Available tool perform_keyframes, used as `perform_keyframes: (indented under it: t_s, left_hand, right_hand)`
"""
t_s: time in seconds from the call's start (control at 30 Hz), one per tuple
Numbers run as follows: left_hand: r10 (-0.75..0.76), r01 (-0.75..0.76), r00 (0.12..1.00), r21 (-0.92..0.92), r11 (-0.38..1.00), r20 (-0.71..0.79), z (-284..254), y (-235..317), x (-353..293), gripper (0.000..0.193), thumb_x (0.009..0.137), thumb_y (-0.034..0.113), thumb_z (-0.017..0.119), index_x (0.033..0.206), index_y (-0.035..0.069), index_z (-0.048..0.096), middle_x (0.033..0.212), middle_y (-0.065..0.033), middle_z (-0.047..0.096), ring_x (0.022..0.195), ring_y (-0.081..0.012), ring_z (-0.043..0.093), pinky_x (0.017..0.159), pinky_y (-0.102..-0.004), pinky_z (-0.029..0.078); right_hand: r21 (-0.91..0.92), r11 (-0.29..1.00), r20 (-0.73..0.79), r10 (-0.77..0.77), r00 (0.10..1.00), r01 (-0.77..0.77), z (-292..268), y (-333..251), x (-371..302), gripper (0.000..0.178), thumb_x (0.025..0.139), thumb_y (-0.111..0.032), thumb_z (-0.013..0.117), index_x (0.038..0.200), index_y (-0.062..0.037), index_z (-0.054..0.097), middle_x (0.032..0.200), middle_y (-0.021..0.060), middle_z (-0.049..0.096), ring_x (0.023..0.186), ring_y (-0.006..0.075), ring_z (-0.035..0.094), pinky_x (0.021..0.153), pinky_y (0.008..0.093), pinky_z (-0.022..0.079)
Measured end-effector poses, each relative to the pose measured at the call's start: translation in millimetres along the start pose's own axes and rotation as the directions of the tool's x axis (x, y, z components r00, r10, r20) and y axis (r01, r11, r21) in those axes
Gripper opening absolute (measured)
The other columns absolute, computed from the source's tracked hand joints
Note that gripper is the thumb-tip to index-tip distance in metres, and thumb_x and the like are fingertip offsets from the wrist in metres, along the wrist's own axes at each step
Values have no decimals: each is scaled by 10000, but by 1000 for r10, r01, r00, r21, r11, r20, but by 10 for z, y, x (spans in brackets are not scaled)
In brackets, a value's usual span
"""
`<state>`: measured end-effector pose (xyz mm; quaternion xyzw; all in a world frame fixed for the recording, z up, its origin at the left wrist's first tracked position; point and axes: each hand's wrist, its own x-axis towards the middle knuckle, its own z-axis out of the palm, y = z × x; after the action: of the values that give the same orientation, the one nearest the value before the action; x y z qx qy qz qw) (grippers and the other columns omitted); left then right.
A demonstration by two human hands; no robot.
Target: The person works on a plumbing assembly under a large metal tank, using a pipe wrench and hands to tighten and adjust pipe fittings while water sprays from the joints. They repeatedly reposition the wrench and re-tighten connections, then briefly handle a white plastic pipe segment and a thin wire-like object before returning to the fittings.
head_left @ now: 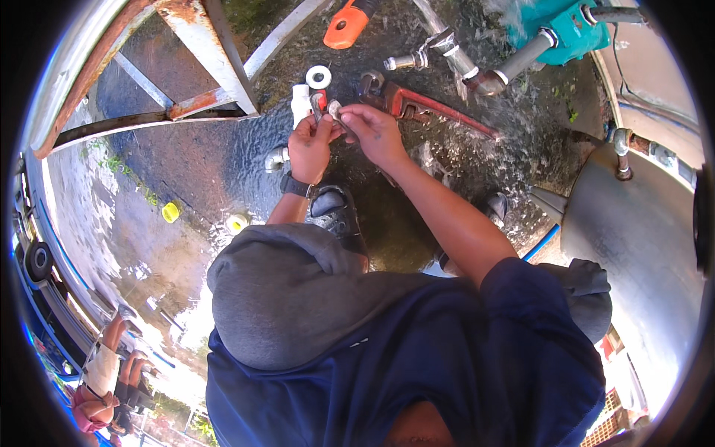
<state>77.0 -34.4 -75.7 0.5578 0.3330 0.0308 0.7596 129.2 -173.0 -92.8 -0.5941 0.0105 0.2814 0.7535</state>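
My left hand (310,153), with a dark watch on the wrist, is closed on a small red-and-grey piece (318,102), whose exact kind I cannot make out. Close beside it, the fingers of my right hand (376,135) pinch a small whitish-grey, round-ended piece (334,109). Whether the two pieces are joined is hidden by my fingers. Just beyond my left hand are a white plastic pipe fitting (300,103) and a roll of white tape (319,76). A red pipe wrench (443,110) lies on the wet ground, right of my right hand. A metal elbow (275,159) sits left of my left wrist.
An orange-handled tool (345,28) lies at the far side. Metal pipes (463,63) run to a teal pump (570,33), with water splashing nearby. A rusty white frame (205,52) stands left, a metal tank (640,223) right. Yellow round pieces (170,213) and seated people (97,395) are left.
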Motion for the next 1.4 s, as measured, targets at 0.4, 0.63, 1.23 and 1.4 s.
perform_keyframes:
  t_s: [0.4,0.63,1.23,1.4]
  left_hand:
    - [71,-70,997,-22,997,13,-94,29,-53,199,1008,111,636,1084,-73,643,956,-115,723,855,-161,719,797,-290,609]
    - [87,-87,996,7,996,14,-159,79,-83,180,994,106,657,1066,-58,671,945,-109,726,856,-162,719,786,-294,613]
    - [-49,43,998,-139,989,-41,-102,125,-76,205,981,110,680,1098,-58,674,994,-106,720,850,-152,706,763,-279,602]
    - [66,-72,994,-68,995,-85,-11,84,-83,202,972,109,691,1097,-49,676,978,-107,725,840,-152,709,766,-281,598]
  right_hand:
    - [27,998,40,50,998,-51,54,-68,119,130,930,-101,740,1023,-17,706,894,48,735,752,83,655,641,233,510]
    - [173,960,44,214,976,-218,56,-161,188,196,891,-83,769,1060,-1,712,947,71,742,779,98,676,653,252,531]
    - [-46,985,72,-162,984,165,125,-128,147,108,915,-54,729,996,-8,673,942,67,734,841,113,694,765,280,567]
    - [-50,983,30,-178,984,179,115,-81,197,98,921,-57,724,978,-2,666,890,57,721,815,103,686,729,273,562]
